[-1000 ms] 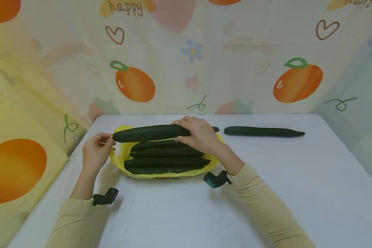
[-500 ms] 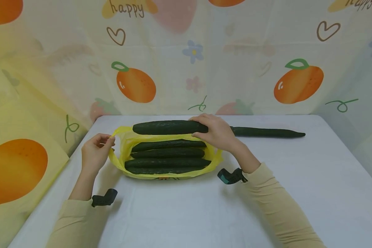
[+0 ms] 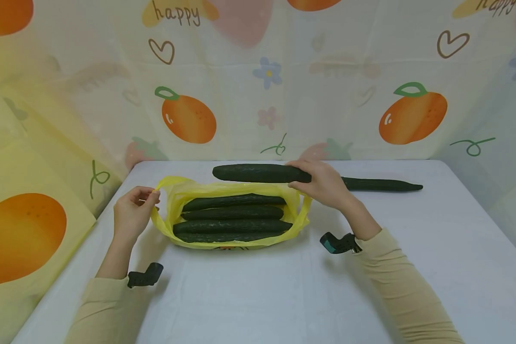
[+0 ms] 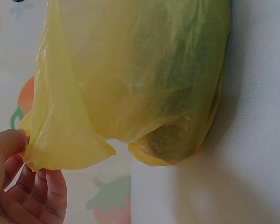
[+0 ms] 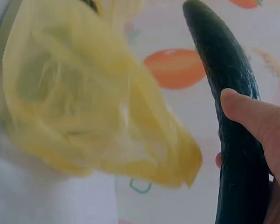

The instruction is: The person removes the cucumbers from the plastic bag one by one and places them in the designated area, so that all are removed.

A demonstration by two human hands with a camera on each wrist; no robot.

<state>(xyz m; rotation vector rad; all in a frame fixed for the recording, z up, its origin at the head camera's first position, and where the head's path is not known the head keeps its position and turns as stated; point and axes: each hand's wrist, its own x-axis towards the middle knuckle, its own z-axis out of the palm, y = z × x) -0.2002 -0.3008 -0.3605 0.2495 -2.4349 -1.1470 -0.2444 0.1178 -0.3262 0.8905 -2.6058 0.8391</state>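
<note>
My right hand (image 3: 324, 184) grips a dark green cucumber (image 3: 255, 173) near its right part, thumb and fingers around it. The cucumber hangs level over the far side of an open yellow plastic bag (image 3: 172, 224). In the right wrist view the thumb presses across the held cucumber (image 5: 233, 70), which is apart from the bag (image 5: 93, 102). My left hand (image 3: 133, 210) pinches the bag's left handle between thumb and fingers; the left wrist view shows the pinched yellow plastic (image 4: 60, 140). Several cucumbers (image 3: 232, 212) lie side by side inside the bag.
Another cucumber (image 3: 382, 185) lies on the white tablecloth (image 3: 413, 239) at the back right, its left end hidden behind my right hand. Behind the table stands a patterned cloth backdrop (image 3: 318, 110). Each wrist carries a black camera mount (image 3: 146, 275).
My right hand has carried its cucumber to the right and slightly farther away, off the bag's left end, uncovering the bag's far rim. The left hand has stayed at the handle.
</note>
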